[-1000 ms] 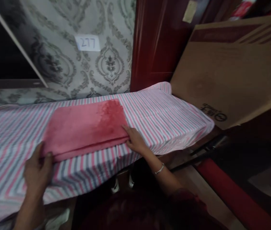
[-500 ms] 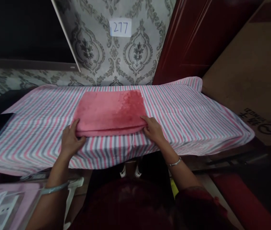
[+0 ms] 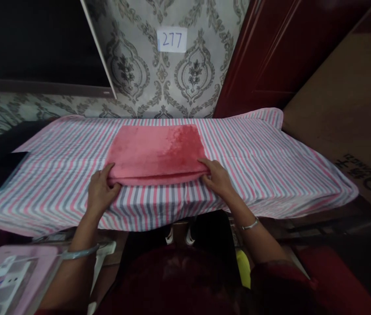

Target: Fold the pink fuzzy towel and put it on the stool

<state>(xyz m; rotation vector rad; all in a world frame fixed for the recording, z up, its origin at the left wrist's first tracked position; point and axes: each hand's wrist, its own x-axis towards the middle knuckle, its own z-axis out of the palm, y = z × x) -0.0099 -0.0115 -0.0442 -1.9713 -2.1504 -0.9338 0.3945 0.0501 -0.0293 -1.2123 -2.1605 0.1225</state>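
Observation:
A folded pink plush cloth (image 3: 157, 151) lies on a table covered with a pink, grey and white striped sheet (image 3: 264, 162). My left hand (image 3: 100, 192) pinches the cloth's near left corner, thumb on top. At the near right corner, my right hand (image 3: 217, 177) has its fingers closed on the cloth's edge. Both wrists wear thin bangles.
A patterned wall with a paper label reading 277 (image 3: 171, 40) stands behind the table. A dark red door (image 3: 264, 57) and a leaning cardboard sheet (image 3: 345, 118) are at the right. A dark flat object (image 3: 0, 170) lies at the table's left end. A pink box (image 3: 11, 280) is lower left.
The view swung left, bringing the cloth to the centre. My left hand moved onto the cloth's near left corner; both hands now hold the near edge.

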